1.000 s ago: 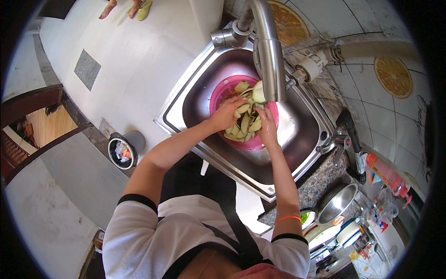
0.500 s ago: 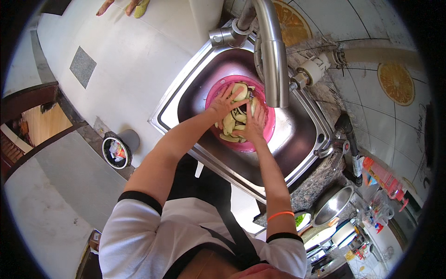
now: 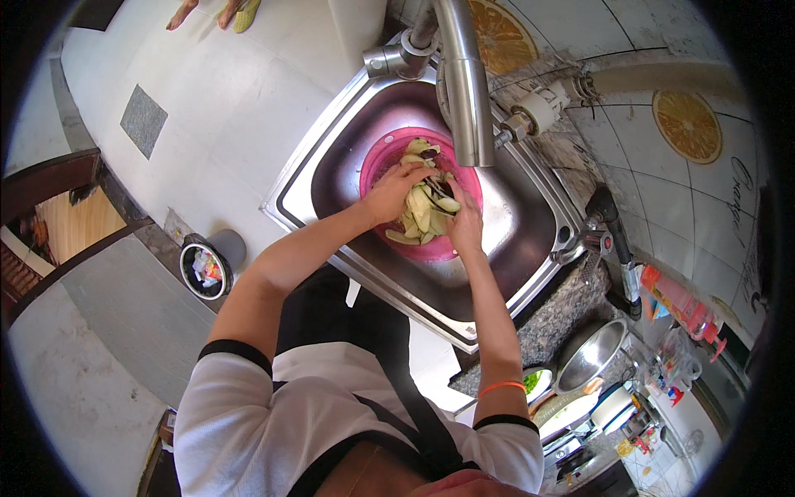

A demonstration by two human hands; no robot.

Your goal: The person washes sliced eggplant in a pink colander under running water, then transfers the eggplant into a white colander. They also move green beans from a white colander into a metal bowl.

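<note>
A pink basin (image 3: 374,159) stands in the stainless steel sink (image 3: 517,248), holding sliced eggplant (image 3: 421,209), pale pieces with dark purple skin. My left hand (image 3: 397,192) curves round the heap of slices from the left, its fingers reaching over the top. On the other side my right hand (image 3: 465,222) presses against the slices, fingers bent and partly hidden behind them. Between both palms the slices are bunched into a mound. Over the basin's far right side hangs the faucet (image 3: 468,108); no water is seen running from it.
Right of the sink, a metal bowl (image 3: 590,356) and a small bowl of chopped greens (image 3: 534,381) sit on the counter. A pink pump bottle (image 3: 683,305) is by the tiled wall. On the floor at left stands a trash bin (image 3: 204,269). Another person's feet (image 3: 232,12) show at the top.
Both hands were spread over the slices; now their fingers are curled and grip a gathered bunch between them. The heap has risen toward the middle, and the view has shifted slightly.
</note>
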